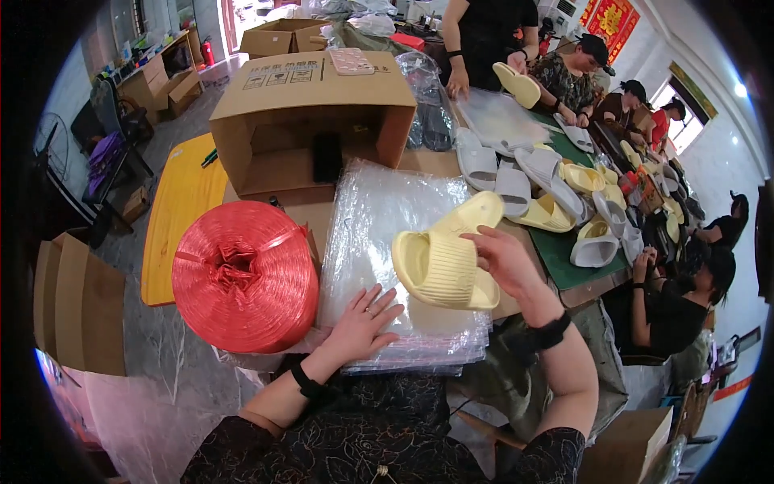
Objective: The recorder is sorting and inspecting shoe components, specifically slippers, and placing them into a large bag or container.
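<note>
My right hand point(509, 264) grips a pair of pale yellow slippers point(450, 262) at their right side, the fingers closed round the edge. One slipper shows a ribbed strap; the other lies against it, partly hidden. The pair is held over a stack of clear plastic bags point(387, 202). Flat on the near part of that stack rests my left hand point(364, 329), fingers spread, holding nothing. A big roll of red plastic twine point(201, 278) stands to the left of the bags.
Behind the bags a cardboard box point(310, 97) lies open towards me, a pink phone point(351, 61) on top. Grey and yellow slippers are piled on the green table point(576, 270) at right, with several people around it. A co-worker's hand point(458, 81) is across the table.
</note>
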### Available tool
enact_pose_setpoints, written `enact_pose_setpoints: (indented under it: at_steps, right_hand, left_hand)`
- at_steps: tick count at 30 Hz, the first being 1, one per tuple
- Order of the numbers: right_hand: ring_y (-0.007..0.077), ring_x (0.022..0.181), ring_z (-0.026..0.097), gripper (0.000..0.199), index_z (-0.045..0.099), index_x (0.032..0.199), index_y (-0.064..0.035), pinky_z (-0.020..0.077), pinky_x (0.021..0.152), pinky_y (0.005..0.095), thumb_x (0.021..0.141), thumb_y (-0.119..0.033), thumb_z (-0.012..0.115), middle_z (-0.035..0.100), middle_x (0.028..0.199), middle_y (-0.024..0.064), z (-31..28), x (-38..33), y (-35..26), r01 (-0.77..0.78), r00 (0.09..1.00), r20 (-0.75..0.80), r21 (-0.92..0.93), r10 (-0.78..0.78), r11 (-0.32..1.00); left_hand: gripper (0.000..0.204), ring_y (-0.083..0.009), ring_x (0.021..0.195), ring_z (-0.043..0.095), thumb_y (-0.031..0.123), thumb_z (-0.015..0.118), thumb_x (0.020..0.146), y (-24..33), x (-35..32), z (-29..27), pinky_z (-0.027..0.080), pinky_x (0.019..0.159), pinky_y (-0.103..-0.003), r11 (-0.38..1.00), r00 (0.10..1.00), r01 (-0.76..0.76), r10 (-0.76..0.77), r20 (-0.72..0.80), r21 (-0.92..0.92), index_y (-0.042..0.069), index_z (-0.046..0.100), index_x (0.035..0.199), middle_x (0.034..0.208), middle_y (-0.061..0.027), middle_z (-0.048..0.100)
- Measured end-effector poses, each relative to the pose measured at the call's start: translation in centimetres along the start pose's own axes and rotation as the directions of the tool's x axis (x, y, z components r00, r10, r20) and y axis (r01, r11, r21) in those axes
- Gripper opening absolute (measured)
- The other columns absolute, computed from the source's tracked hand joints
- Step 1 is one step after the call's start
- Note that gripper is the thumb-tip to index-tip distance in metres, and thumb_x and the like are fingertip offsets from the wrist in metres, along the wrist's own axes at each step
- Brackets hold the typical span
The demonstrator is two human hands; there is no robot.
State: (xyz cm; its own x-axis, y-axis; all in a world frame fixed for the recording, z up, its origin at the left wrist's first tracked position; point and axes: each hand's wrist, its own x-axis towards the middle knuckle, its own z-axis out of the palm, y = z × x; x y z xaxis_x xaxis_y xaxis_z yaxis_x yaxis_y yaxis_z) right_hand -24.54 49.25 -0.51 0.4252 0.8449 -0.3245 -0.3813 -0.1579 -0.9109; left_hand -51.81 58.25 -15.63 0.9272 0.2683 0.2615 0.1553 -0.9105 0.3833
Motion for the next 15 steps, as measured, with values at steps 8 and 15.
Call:
enact_pose_setpoints:
  at_steps: [8,15]
  right_hand:
    - [0.0297,0.078,0.064,0.052,0.061,0.123,-0.0185,0.0527,0.072,0.0407,0.073,-0.03,0.07,0.066,0.08,0.0098,-3.5,4.4,4.2,0.086,0.967,0.046,-0.985,-0.251,0.151]
    - [0.0265,0.076,0.065,0.052,0.069,0.108,-0.0093,0.0522,0.071,0.0389,0.064,-0.034,0.081,0.068,0.082,0.0082,-5.6,4.3,3.6,0.147,0.869,0.205,-0.976,-0.45,-0.159]
  left_hand:
    - [0.061,-0.0373,0.14,0.029,0.05,0.056,0.09,0.3,0.1,0.0,0.02,0.115,-0.052,0.999,0.999,0.021,-0.022,0.036,0.031,0.018,0.046,0.141,0.148,-0.0125,0.039]
    - [0.06,-0.0371,0.139,0.03,0.051,0.055,0.09,0.2,0.3,-0.1,0.02,0.115,-0.052,0.999,0.999,0.023,-0.024,0.041,0.038,0.018,0.047,0.14,0.147,-0.0131,0.041]
